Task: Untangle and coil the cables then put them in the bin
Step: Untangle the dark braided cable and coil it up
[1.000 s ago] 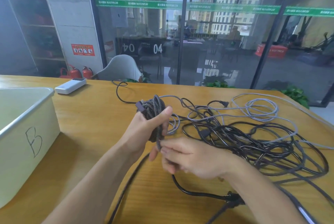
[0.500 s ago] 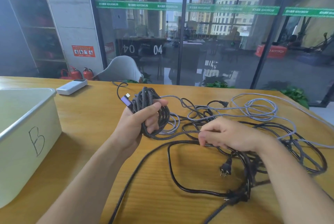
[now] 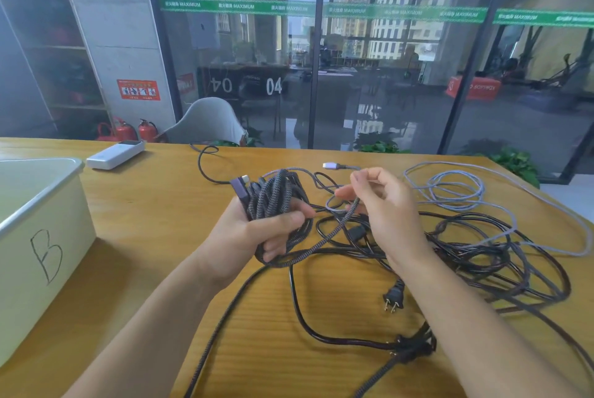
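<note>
Coiling is under way: the left hand (image 3: 254,237) clamps the braided coil (image 3: 276,201) above the worktop (image 3: 144,237), the right hand (image 3: 382,204) pinching its free strand (image 3: 340,224). Next, another loop, then bin (image 3: 41,224).

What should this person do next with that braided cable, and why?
Probably lay one more loop onto the braided coil that the left hand grips. The right hand pinches the loose braided strand beside it, and more of it trails off the table's near edge.
</note>
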A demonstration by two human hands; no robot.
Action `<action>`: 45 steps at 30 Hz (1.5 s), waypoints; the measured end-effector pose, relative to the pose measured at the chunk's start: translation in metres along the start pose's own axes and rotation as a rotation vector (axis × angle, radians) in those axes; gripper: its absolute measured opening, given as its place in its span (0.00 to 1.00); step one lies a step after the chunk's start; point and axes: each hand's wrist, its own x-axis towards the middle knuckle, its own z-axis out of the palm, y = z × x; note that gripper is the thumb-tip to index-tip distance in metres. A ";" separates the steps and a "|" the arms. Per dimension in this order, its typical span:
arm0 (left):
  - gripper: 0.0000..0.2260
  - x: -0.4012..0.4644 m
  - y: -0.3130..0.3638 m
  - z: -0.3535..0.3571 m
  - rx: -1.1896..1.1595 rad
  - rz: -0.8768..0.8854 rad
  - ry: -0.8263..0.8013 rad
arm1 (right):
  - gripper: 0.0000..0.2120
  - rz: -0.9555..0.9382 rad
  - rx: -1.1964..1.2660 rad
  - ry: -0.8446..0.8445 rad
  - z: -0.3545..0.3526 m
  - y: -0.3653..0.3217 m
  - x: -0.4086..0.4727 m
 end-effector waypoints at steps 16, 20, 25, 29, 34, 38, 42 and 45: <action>0.14 -0.001 -0.003 0.028 0.025 -0.027 -0.278 | 0.12 0.086 0.575 -0.136 0.050 -0.003 -0.027; 0.15 -0.001 -0.006 0.028 -0.062 -0.061 -0.308 | 0.20 0.107 0.580 -0.269 0.047 -0.003 -0.026; 0.10 0.001 -0.003 0.023 -0.038 -0.099 -0.300 | 0.38 0.137 0.371 -0.186 0.054 -0.001 -0.024; 0.13 0.004 0.002 0.014 0.104 -0.047 -0.256 | 0.48 0.097 0.205 -0.157 0.059 -0.004 -0.026; 0.13 0.005 0.003 0.015 0.180 -0.058 -0.055 | 0.36 0.030 0.188 -0.062 0.055 -0.002 -0.021; 0.22 0.008 -0.010 0.032 0.090 -0.031 0.185 | 0.16 0.102 0.239 -0.013 0.048 -0.002 -0.018; 0.25 0.010 -0.028 0.031 0.415 0.053 0.159 | 0.27 0.135 0.167 -0.166 0.040 0.006 -0.019; 0.17 0.012 -0.028 0.024 0.435 0.063 0.028 | 0.31 0.103 0.224 -0.238 0.035 0.009 -0.020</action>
